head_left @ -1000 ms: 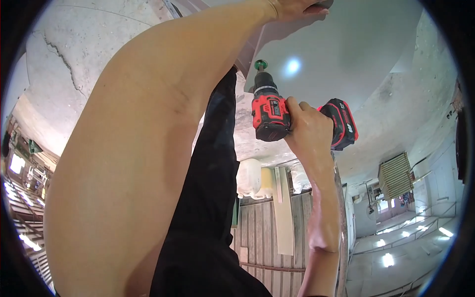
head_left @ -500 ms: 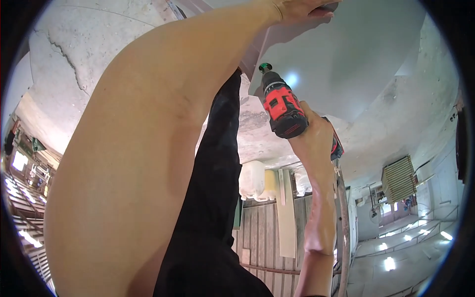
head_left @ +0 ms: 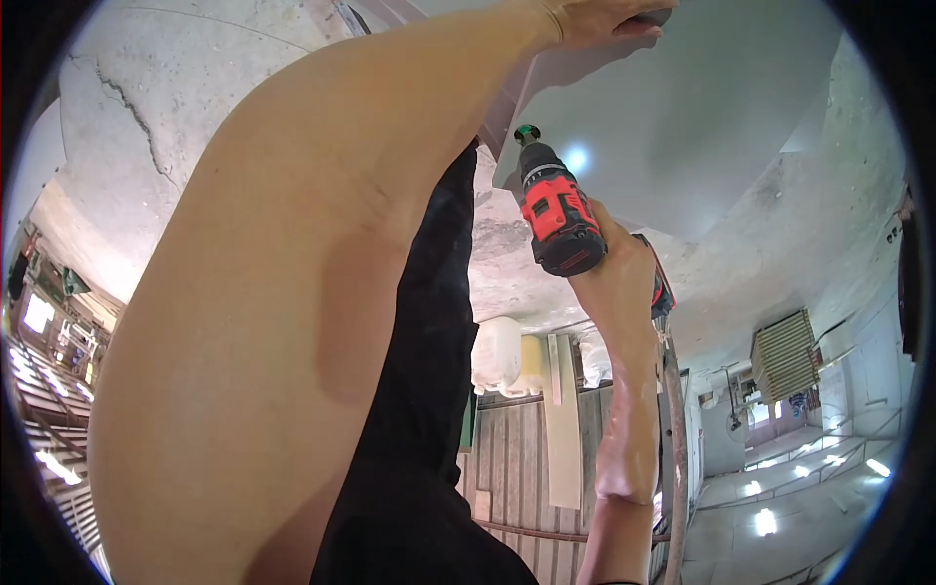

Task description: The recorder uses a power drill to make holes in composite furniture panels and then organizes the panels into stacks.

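My right hand [head_left: 616, 239] is wrapped round the grip of a red and black cordless drill [head_left: 558, 207]. The drill points away from me, and its green-ringed tip [head_left: 527, 134] meets or sits just above a smooth grey panel [head_left: 682, 127] close to the panel's left edge. A bright spot of light shines on the panel beside the chuck. At the top edge of the view, my left hand [head_left: 609, 19] is over the panel, its fingers closed about a dark grey piece [head_left: 659, 17] whose kind I cannot make out. The frame's edge cuts off part of that hand.
Below the panel lies a stained concrete floor [head_left: 507, 273], with a long crack at the far left. White plastic jugs [head_left: 497, 356] and a pale board [head_left: 564, 439] stand by a corrugated wall [head_left: 512, 458]. A slatted crate-like object [head_left: 785, 356] is at the right.
Almost nothing differs. My left arm and hand have shifted very slightly to the right, and the drill tip sits a touch further right in the view.
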Available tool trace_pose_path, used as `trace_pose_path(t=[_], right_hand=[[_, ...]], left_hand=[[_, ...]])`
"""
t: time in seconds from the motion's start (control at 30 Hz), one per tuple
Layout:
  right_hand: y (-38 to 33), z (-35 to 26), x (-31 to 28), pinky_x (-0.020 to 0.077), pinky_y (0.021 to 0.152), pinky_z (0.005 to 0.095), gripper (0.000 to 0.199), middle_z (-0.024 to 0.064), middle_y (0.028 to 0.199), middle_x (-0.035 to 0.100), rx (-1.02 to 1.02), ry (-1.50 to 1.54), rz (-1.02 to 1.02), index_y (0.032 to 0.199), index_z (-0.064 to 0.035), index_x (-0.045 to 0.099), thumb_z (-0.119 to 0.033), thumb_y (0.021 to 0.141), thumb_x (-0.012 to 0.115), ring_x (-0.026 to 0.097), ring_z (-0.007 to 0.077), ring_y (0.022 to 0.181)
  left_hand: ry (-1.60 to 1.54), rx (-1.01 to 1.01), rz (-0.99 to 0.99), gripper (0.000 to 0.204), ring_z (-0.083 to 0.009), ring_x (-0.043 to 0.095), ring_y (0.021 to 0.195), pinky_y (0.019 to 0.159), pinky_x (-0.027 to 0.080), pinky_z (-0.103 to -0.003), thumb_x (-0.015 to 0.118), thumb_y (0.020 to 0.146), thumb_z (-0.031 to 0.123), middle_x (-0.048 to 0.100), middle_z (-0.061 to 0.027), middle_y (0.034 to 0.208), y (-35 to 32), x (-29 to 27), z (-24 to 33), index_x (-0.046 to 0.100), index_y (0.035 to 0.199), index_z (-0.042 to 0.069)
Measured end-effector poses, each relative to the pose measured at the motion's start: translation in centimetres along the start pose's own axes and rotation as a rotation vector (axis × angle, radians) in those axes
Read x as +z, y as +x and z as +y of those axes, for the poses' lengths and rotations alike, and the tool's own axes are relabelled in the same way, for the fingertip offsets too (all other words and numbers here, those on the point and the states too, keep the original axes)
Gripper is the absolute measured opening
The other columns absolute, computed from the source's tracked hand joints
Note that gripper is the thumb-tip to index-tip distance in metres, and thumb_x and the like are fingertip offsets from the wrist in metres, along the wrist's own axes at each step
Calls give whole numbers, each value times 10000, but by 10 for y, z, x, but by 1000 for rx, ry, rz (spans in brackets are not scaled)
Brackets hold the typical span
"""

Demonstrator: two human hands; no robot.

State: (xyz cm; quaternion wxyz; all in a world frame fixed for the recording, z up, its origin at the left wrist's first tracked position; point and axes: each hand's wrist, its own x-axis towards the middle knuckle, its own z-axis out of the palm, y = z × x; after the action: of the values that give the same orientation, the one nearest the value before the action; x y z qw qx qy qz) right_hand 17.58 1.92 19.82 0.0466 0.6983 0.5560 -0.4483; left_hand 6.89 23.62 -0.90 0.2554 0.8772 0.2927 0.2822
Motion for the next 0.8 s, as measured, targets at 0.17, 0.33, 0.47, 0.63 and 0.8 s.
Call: trace_pose_path(t=[0.17, 0.33, 0.47, 0.63, 0.8], right_hand=[[-2, -1, 1, 492, 617, 413, 281, 184, 718, 656, 7, 1, -7, 991, -52, 642, -293, 889, 742, 659, 381, 655], [-4, -2, 0, 480, 609, 407, 271, 174, 704, 633, -17, -61, -17, 935, -56, 611, -287, 886, 745, 645, 376, 658], [-2, -2, 0, 478, 608, 411, 285, 176, 703, 628, 13, -56, -33, 910, -55, 590, -291, 884, 748, 646, 380, 664], [-1, 0, 0, 481, 606, 419, 276, 178, 715, 641, -20, -63, 8, 950, -60, 619, -286, 875, 759, 651, 386, 663], [-3, 0, 2, 483, 607, 414, 274, 182, 712, 637, 9, -16, -9, 969, -58, 631, -277, 873, 764, 643, 385, 652]], left_hand=[[2, -3, 14, 486, -308, 382, 1489, 1285, 236, -433, 558, 1018, 370, 505, -150, 1508, -2, 2, -1, 525, 1381, 47], [-5, -40, -25, 492, -307, 369, 1497, 1289, 226, -431, 556, 1018, 377, 495, -149, 1518, -3, 1, -2, 524, 1382, 49], [-21, -21, -18, 494, -307, 363, 1500, 1293, 215, -431, 547, 1023, 385, 493, -149, 1519, -3, 1, -2, 520, 1386, 52], [24, 9, 15, 495, -308, 379, 1491, 1287, 229, -435, 549, 1020, 392, 501, -149, 1508, -3, 3, -3, 525, 1380, 53], [35, 4, 16, 493, -311, 395, 1481, 1285, 237, -432, 555, 1017, 394, 507, -148, 1503, -3, 3, -3, 527, 1373, 54]])
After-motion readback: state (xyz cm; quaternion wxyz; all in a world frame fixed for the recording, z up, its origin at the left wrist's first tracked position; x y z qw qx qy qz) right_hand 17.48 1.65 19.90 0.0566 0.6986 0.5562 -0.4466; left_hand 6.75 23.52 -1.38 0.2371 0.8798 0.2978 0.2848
